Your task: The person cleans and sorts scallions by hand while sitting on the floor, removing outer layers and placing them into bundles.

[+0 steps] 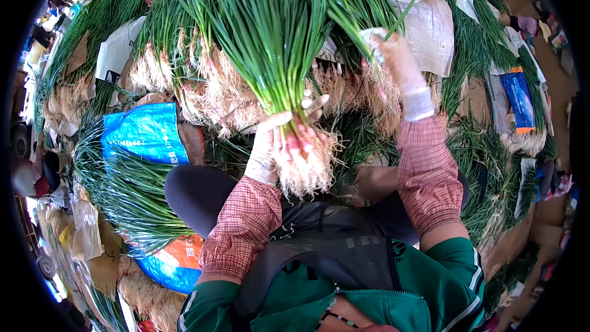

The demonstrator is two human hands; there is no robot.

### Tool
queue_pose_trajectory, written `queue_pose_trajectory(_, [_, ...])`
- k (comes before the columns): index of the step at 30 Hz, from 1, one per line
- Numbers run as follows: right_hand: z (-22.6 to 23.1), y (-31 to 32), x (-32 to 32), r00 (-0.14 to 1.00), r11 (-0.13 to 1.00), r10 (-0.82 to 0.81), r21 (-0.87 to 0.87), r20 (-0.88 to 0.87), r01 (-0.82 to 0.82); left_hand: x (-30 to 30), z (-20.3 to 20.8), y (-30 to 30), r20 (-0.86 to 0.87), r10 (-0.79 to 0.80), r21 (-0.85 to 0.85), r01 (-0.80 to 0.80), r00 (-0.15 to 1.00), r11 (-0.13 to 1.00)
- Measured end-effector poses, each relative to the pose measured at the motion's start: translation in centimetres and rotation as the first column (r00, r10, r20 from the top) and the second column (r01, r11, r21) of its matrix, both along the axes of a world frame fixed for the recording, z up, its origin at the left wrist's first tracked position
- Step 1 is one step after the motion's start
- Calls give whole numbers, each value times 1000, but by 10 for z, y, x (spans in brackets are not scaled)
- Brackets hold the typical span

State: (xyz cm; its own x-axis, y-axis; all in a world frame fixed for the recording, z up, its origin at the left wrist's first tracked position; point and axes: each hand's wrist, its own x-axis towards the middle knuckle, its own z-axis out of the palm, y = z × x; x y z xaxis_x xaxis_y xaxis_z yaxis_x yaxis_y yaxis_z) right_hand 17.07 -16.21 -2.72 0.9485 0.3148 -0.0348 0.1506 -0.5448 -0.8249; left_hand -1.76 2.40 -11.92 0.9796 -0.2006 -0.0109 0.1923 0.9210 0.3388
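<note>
The far row of spring onions (227, 101) took up the most ground, spread from left to right with its leaves pointing away and its pale roots turned toward the person, probably so that each root end lay within easy reach. On the left, a loose heap of green leaves (141, 193) lay against a blue sheet (144, 129), which may have kept it together. The large bunch (286, 83) was in the middle, upheld over the lap, leaves fanned to the far side and roots hanging on the near side. At the far right a white sheet (430, 34) spread behind the right forearm, its edge overlapping the row. A dark-clad knee (196, 190) bounded the near left, so the left arm had limited room outward; the space between the two forearms offered the freest passage. The left hand (268, 144) had its fingers clamped round the bunch just above the bulbs, presumably because the stalks were firmest there. Farther away and to the right, the right hand (398, 61) was raised, fingers pinched on a few slim stalks (351, 24); it stood apart from the left hand. Smaller, at the far right edge, was a blue-and-orange packet (519, 101).
</note>
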Motion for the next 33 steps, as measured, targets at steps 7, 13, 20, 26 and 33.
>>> queue_pose_trajectory(7, [-66, 35, -75, 949, 916, 236, 374, -208, -146, 0, -27, -1, -96, -86, 216, 105, 992, 971])
queue_pose_trajectory(13, [-96, 40, -79, 712, 440, 162, 696, -683, 567, -3, -36, -2, -168, -145, -68, 135, 975, 988])
queue_pose_trajectory(20, [-63, 40, -105, 718, 863, 271, 492, -641, 114, -3, -61, 4, -147, -156, 73, 168, 977, 983])
queue_pose_trajectory(26, [-129, 34, -101, 715, 652, 285, 675, -639, 344, -2, -42, -7, -155, -90, 66, 101, 984, 993])
queue_pose_trajectory(33, [-90, 49, -104, 538, 122, 327, 599, -777, 791, -7, -36, -2, -116, -74, -19, 72, 990, 997])
